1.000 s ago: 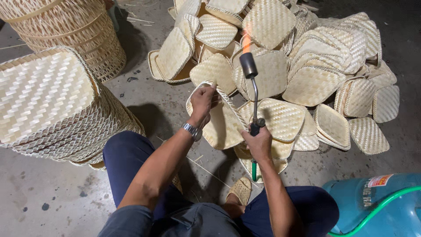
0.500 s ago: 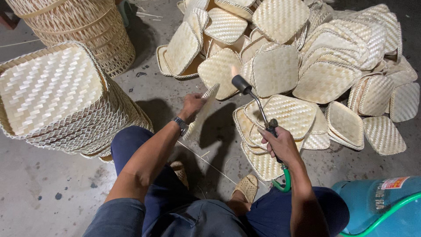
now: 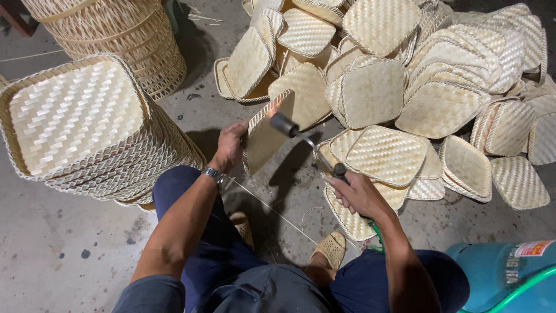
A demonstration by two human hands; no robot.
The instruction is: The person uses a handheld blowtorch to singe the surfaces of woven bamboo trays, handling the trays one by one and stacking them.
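My left hand holds a small woven bamboo tray on edge, upright in front of me. My right hand grips the handle of a gas torch, whose black nozzle points at the tray's upper rim, where a small orange flame shows. A green hose runs from the torch handle down toward a blue gas cylinder at the lower right.
A stack of finished woven trays stands at my left. Round woven baskets stand behind it. A loose heap of small woven trays covers the concrete floor ahead and to the right. My sandalled feet rest on the floor below the hands.
My left hand has lifted a tray off the floor and turned it upright. The torch nozzle has swung left to the tray's rim, and the view has shifted slightly.
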